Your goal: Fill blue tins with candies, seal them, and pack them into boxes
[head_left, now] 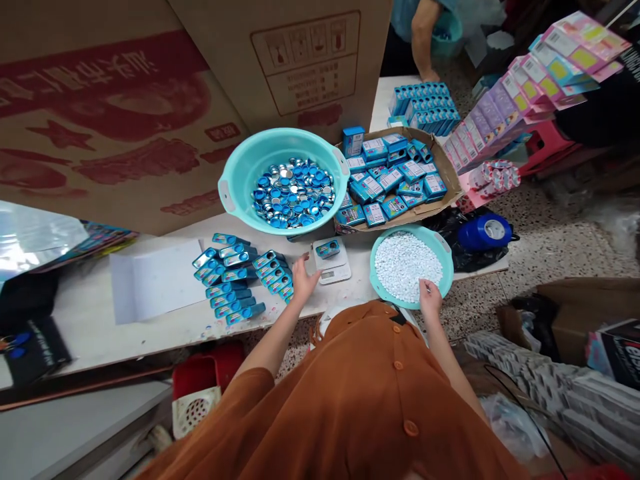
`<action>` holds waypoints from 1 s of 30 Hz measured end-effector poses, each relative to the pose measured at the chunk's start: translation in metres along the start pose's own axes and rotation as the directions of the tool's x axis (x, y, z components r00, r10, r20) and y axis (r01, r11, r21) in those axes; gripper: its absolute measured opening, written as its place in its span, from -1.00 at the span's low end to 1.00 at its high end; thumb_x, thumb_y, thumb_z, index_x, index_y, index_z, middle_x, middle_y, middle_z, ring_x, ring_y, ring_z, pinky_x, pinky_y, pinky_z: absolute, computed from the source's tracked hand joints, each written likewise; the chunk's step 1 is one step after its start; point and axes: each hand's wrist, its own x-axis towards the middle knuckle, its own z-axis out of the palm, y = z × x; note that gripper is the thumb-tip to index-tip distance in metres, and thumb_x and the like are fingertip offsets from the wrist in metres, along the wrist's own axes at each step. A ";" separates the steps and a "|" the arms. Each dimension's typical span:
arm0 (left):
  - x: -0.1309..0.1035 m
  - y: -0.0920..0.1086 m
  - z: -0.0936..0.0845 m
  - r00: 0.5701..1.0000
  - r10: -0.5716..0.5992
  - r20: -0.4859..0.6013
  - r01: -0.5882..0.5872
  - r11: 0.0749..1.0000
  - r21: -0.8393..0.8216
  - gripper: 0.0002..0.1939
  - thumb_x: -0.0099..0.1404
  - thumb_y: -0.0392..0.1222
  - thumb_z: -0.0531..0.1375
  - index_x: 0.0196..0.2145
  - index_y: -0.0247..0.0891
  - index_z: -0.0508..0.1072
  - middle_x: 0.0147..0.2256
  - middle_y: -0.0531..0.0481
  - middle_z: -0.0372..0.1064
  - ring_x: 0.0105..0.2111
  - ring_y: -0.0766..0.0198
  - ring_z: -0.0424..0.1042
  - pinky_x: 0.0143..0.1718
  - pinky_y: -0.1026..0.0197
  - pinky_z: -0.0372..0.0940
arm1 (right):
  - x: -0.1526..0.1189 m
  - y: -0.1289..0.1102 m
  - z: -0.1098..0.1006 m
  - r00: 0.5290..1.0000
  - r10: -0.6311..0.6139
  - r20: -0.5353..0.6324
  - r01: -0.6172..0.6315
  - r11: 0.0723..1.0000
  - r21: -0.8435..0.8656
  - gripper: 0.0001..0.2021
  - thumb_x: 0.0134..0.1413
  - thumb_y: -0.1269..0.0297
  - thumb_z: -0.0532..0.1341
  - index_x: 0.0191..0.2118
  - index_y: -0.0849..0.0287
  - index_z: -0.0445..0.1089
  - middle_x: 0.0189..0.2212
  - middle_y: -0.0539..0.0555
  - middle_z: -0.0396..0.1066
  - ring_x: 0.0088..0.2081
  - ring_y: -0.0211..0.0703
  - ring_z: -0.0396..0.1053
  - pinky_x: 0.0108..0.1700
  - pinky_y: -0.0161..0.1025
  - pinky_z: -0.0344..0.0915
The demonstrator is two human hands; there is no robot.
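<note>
The left hand [304, 281] has its grip spread open, thumb apart from fingers with nothing visible in it, at the near left edge of a flat white digital scale [343, 272], on which a small blue rectangular container [327, 249] lies. The right hand [430, 297] curls its fingers over small round white pellets [404, 263] inside a round turquoise plastic basin [448, 261]; whether that grip has hold of any, I cannot tell. Blue narrow containers [233, 293] stand grouped on the white surface [187, 333], left of the left hand.
</note>
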 end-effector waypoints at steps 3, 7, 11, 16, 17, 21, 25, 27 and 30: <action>-0.023 0.004 -0.009 0.999 -0.018 -0.026 0.019 1.000 0.013 -0.43 0.09 -0.16 0.28 0.05 -0.23 0.25 -0.07 -0.18 0.34 0.01 -0.01 0.29 0.07 -0.03 0.17 | 0.000 0.002 0.003 1.000 0.008 0.018 -0.008 1.000 0.005 -0.53 -0.03 -0.10 0.09 -0.31 0.25 0.45 -0.26 0.24 0.49 -0.22 0.02 0.36 -0.10 -0.11 0.25; -0.043 0.011 -0.013 0.999 -0.037 -0.007 0.037 0.999 -0.008 -0.46 0.12 -0.15 0.26 0.05 -0.20 0.24 -0.09 -0.14 0.35 -0.02 0.02 0.31 0.05 -0.01 0.19 | 0.002 0.003 0.008 0.999 -0.008 0.038 0.008 1.000 0.013 -0.52 -0.02 -0.10 0.08 -0.28 0.25 0.46 -0.26 0.24 0.49 -0.21 0.02 0.35 -0.10 -0.11 0.25; -0.053 0.012 -0.012 0.999 -0.041 0.008 0.041 0.999 -0.026 -0.47 0.12 -0.14 0.26 0.04 -0.22 0.25 -0.10 -0.15 0.36 -0.03 0.02 0.31 0.03 0.00 0.21 | 0.004 0.006 0.009 0.998 -0.009 0.067 0.008 1.000 0.011 -0.53 -0.01 -0.09 0.08 -0.27 0.25 0.46 -0.24 0.23 0.48 -0.19 0.03 0.36 -0.07 -0.11 0.23; -0.059 0.013 -0.012 0.997 -0.073 0.008 0.073 0.997 -0.018 -0.49 0.13 -0.14 0.25 0.03 -0.21 0.26 -0.11 -0.14 0.36 -0.05 0.03 0.32 0.00 0.02 0.22 | 0.005 0.019 0.008 0.995 0.023 0.098 -0.022 1.000 -0.002 -0.52 -0.03 -0.10 0.09 -0.26 0.24 0.46 -0.23 0.23 0.48 -0.20 0.05 0.35 -0.07 -0.09 0.23; -0.060 0.013 -0.013 0.997 -0.075 0.003 0.075 0.997 -0.015 -0.50 0.13 -0.14 0.25 0.03 -0.21 0.27 -0.12 -0.14 0.36 -0.06 0.03 0.33 -0.01 0.02 0.22 | 0.005 0.022 0.009 0.994 0.017 0.105 -0.016 1.000 -0.010 -0.51 -0.03 -0.11 0.09 -0.26 0.24 0.46 -0.24 0.23 0.48 -0.20 0.05 0.35 -0.07 -0.08 0.24; -0.064 0.014 -0.014 0.996 -0.082 -0.032 0.081 0.997 -0.009 -0.51 0.14 -0.13 0.25 0.02 -0.20 0.28 -0.12 -0.12 0.38 -0.05 0.04 0.34 0.00 0.02 0.23 | 0.013 0.022 0.015 0.980 -0.088 0.180 0.104 0.991 -0.081 -0.49 0.01 -0.15 0.05 -0.26 0.23 0.46 -0.23 0.24 0.46 -0.17 0.05 0.34 -0.03 -0.04 0.23; -0.072 0.020 -0.015 0.991 -0.113 -0.076 0.114 0.993 0.004 -0.51 0.13 -0.13 0.25 0.02 -0.20 0.28 -0.12 -0.12 0.39 -0.06 0.05 0.34 0.03 0.00 0.21 | 0.027 0.003 0.033 0.908 -0.278 0.313 0.324 0.940 -0.107 -0.42 0.05 -0.16 0.05 -0.06 0.25 0.39 -0.11 0.28 0.39 -0.05 0.08 0.28 0.07 0.01 0.18; -0.081 0.025 -0.015 0.984 -0.144 -0.108 0.146 0.989 0.014 -0.52 0.13 -0.14 0.25 0.02 -0.21 0.28 -0.12 -0.13 0.39 -0.06 0.05 0.34 0.03 -0.01 0.21 | 0.033 -0.008 0.045 0.845 -0.377 0.381 0.443 0.891 -0.100 -0.41 0.07 -0.15 0.08 0.04 0.24 0.32 -0.03 0.29 0.33 0.03 0.08 0.23 0.11 0.01 0.15; -0.102 0.037 -0.017 0.967 -0.202 -0.155 0.209 0.978 0.028 -0.54 0.14 -0.14 0.24 0.00 -0.22 0.29 -0.11 -0.14 0.38 -0.06 0.05 0.35 0.03 -0.03 0.22 | 0.038 -0.013 0.062 0.762 -0.487 0.426 0.572 0.815 -0.092 -0.44 0.11 -0.10 0.08 0.07 0.23 0.26 0.00 0.29 0.25 0.07 0.08 0.16 0.13 0.00 0.13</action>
